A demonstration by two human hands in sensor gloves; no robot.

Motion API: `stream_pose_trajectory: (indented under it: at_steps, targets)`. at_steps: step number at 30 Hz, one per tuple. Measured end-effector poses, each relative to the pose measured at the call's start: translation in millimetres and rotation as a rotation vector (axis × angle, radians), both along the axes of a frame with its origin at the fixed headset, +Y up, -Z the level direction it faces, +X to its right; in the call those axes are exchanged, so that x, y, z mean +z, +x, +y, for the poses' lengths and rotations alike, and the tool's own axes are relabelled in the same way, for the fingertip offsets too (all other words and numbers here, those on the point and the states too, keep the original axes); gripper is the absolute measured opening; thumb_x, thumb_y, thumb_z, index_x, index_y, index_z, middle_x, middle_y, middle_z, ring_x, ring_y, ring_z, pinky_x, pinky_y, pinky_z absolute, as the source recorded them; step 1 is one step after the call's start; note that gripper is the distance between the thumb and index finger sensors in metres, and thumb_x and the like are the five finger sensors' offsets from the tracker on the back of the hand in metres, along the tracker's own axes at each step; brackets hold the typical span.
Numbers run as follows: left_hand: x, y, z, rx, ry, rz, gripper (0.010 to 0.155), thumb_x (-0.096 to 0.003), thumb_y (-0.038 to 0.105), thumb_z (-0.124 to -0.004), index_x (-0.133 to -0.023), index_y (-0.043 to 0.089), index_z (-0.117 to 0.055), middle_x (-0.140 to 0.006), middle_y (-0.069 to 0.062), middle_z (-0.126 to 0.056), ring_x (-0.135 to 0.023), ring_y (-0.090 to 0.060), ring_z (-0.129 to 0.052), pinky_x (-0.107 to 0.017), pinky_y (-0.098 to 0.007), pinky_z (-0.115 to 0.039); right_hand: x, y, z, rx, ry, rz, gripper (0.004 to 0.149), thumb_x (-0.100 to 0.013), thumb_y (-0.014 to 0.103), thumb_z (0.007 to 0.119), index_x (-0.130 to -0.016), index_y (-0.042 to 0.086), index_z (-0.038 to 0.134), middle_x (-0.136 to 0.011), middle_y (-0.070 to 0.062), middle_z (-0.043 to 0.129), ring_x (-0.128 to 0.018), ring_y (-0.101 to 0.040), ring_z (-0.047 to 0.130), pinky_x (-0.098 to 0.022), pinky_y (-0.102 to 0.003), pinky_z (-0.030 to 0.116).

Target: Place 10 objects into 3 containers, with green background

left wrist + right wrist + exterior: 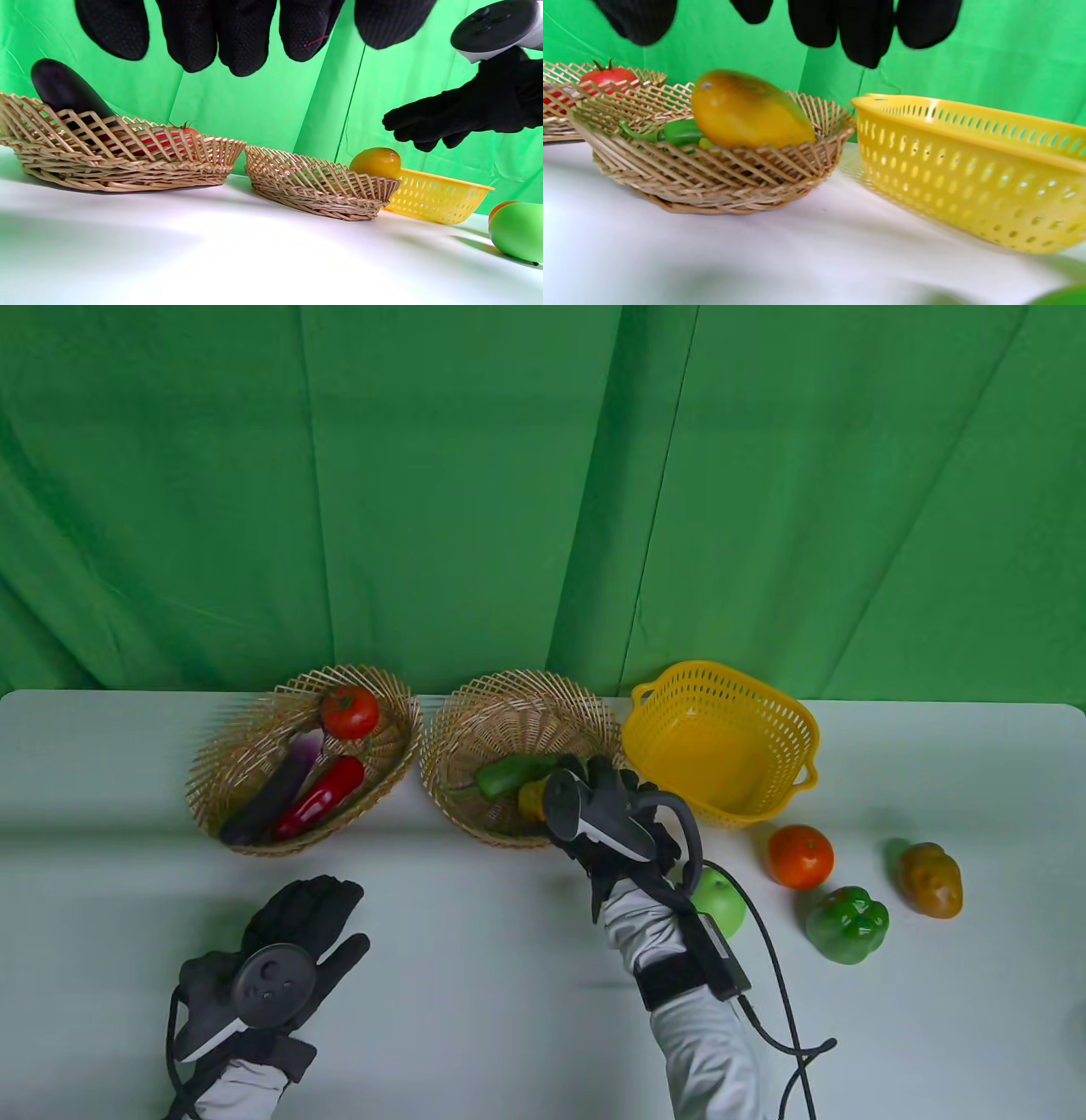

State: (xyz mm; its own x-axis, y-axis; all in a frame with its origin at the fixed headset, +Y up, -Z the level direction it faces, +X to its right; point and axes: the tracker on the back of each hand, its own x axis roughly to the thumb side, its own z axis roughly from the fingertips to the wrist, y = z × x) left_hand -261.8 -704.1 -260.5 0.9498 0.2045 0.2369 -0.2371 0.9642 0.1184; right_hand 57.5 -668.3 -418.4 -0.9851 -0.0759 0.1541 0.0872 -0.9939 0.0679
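The right hand in a black glove [607,814] hovers over the round middle wicker basket [475,712], fingers spread loosely and holding nothing. Just below them a yellow-orange mango [746,112] lies in that basket beside a long green pepper [509,774]. The left gloved hand [288,959] rests flat and open on the white table [475,984], holding nothing.
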Motion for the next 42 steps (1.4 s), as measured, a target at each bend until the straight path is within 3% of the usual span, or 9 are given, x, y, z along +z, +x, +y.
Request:
stream_pose_trajectory:
  at_steps: [18, 27, 35, 42]
  targets:
    - [0.4, 1.7, 1.4, 0.009, 0.021, -0.019, 0.064, -0.0565, 0.058, -0.063, -0.115, 0.032, -0.057, -0.117, -0.012, -0.068, -0.107, -0.042, -0.068, -0.067, -0.066, -0.063, 55.5, 91.3, 16.5, -0.159, 0.042, -0.082, 0.076, -0.055, 0.060, 0.062, -0.117, 0.026, 0.036, -0.122, -0.019, 0.046, -0.104, -0.051, 0.058, -0.076, -0.067, 0.051]
    - [0.3, 1.6, 1.0, 0.009, 0.029, -0.021, 0.064, -0.0564, 0.058, -0.063, -0.115, 0.032, -0.057, -0.117, -0.012, -0.068, -0.107, -0.042, -0.068, -0.067, -0.066, -0.063, 73.5, 127.9, -10.4, -0.200, -0.013, -0.160, 0.077, -0.055, 0.061, 0.061, -0.118, 0.026, 0.034, -0.123, -0.021, 0.041, -0.103, -0.054, 0.058, -0.075, -0.067, 0.053]
    - [0.2, 2.2, -0.9, 0.024, 0.017, -0.027, 0.064, -0.0565, 0.058, -0.063, -0.115, 0.031, -0.057, -0.117, -0.013, -0.068, -0.107, -0.042, -0.068, -0.067, -0.066, -0.063, 73.9, 131.7, -47.3, -0.138, -0.094, -0.193, 0.078, -0.055, 0.061, 0.062, -0.118, 0.027, 0.031, -0.124, -0.022, 0.032, -0.103, -0.058, 0.053, -0.074, -0.068, 0.052]
    - [-0.3, 2.6, -2.9, 0.027, -0.002, -0.032, 0.064, -0.0565, 0.058, -0.063, -0.115, 0.031, -0.057, -0.117, -0.012, -0.068, -0.107, -0.042, -0.068, -0.067, -0.066, -0.063, 72.6, 128.9, -64.7, -0.044, -0.121, -0.183, 0.080, -0.054, 0.060, 0.065, -0.118, 0.027, 0.029, -0.124, -0.023, 0.028, -0.105, -0.057, 0.051, -0.075, -0.067, 0.051]
